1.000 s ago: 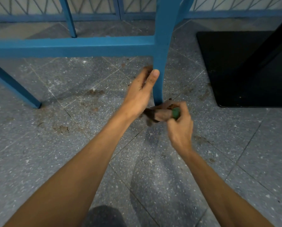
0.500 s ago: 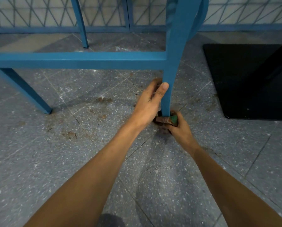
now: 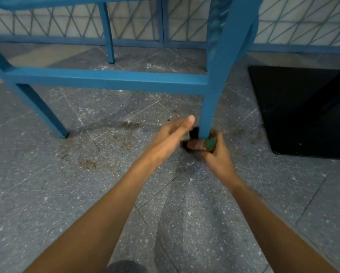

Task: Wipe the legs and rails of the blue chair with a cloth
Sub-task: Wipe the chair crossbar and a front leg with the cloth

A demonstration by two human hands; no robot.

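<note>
Two bare forearms reach in from the near edge over the grey speckled tile floor (image 3: 66, 194). The right hand (image 3: 217, 154) grips the bunched brown and green cloth (image 3: 201, 144), fingers curled round it. It holds the cloth against the foot of the near right blue painted chair leg (image 3: 208, 111), where that leg meets the floor. The left hand (image 3: 172, 133) lies just left of the leg with fingers straight and together, thumb uppermost, holding nothing. It appears to be apart from the leg by a thin gap.

Change: one second ago the cloth was short of the foot and the left hand's fingers lay on the leg. Half a second ago the cloth reached the foot. The left hand has now released the leg. Judgement: the lowest section of this leg is being wiped, and the leg is no longer steadied.

Materials: the floor is matt, marked with brown dirt patches (image 3: 88, 164) left of the hands. The cloth is soft, crumpled and soiled, with one green patch at its right end. The leg is flat-faced, smooth-painted and tapers downward. The blue horizontal rail (image 3: 106, 78) joins it farther up and runs left to a second slanted leg (image 3: 41, 109). A black flat slab (image 3: 303, 107) lies at the far right. A blue lattice fence (image 3: 66, 22) stands at the far side.
</note>
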